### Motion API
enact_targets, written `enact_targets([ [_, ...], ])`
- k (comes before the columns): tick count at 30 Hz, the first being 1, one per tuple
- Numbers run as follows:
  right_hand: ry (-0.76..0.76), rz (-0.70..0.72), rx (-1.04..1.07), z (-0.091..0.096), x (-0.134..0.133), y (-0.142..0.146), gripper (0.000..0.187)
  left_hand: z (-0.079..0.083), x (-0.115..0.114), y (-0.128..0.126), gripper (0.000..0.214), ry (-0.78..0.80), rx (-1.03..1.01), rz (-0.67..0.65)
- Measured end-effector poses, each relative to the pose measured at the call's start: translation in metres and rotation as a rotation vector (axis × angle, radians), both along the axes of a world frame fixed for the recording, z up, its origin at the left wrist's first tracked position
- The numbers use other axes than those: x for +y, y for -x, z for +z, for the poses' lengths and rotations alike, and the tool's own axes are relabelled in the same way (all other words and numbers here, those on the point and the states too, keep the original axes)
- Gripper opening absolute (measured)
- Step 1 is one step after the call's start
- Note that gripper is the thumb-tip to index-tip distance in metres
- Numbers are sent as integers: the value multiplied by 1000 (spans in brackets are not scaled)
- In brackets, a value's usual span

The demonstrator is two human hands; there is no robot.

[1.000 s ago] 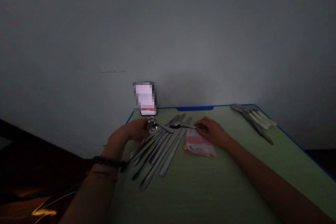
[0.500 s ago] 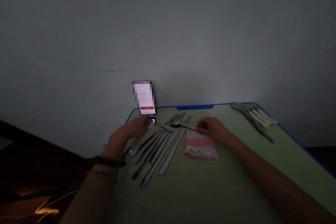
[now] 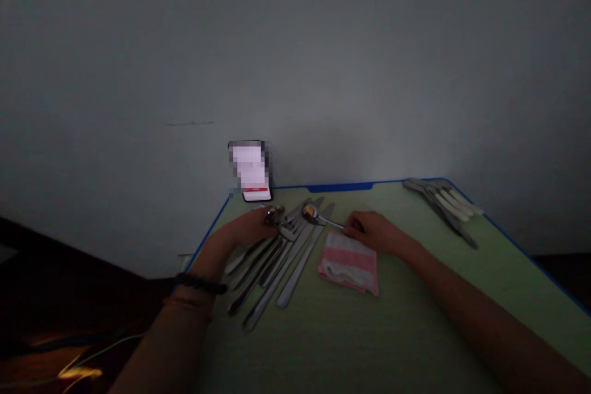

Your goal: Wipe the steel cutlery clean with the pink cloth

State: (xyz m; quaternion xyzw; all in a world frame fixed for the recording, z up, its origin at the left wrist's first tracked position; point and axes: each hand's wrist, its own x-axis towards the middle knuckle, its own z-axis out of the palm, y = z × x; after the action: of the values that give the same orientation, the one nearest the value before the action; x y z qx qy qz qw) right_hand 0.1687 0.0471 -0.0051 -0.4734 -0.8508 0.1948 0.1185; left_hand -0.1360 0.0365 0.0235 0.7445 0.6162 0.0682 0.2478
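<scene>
My right hand (image 3: 373, 232) pinches the handle end of a metal spoon (image 3: 331, 223). That spoon's bowl points left, over the tips of several table knives (image 3: 295, 271) that lie fanned on the table. At the knives' far left side, my left hand (image 3: 247, 228) is closed on shiny metal cutlery; a spoon (image 3: 276, 214) shows at its fingertips, with part of another piece just below it. The fingers hide much of these. Just below my right hand lies a folded pink and white cloth (image 3: 349, 263).
A lit phone (image 3: 252, 169) leans on the wall at the table's back left. More cutlery, some with white handles (image 3: 455, 204), lies at the back right of the pale green table (image 3: 351, 345). Thin cables (image 3: 108, 348) are on the floor at left.
My left hand and its spoon have shifted slightly right, and the spoon has turned. The spoon in my right hand has rolled in the fingers. The cloth lies a little lower and flatter.
</scene>
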Motion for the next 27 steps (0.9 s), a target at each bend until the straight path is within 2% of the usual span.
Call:
enact_targets([
  [9,-68,-32,51,-6,-4,0,20,8,0,5,14,76,-8,-86],
  [13,-69,-39,49,-6,-3,0,21,22,-5,7,17,63,-105,-87],
  [17,-82,-41,55,-6,-4,1,21,41,-13,5,27,-61,-221,-10],
  [21,-82,-56,54,-7,-4,1,21,45,-14,0,31,-42,-579,146],
  [24,-83,-60,53,-8,-3,1,21,40,-11,-2,24,-6,-829,258],
  [27,-90,-57,53,-8,-3,1,21,31,-8,-2,22,17,-967,305],
])
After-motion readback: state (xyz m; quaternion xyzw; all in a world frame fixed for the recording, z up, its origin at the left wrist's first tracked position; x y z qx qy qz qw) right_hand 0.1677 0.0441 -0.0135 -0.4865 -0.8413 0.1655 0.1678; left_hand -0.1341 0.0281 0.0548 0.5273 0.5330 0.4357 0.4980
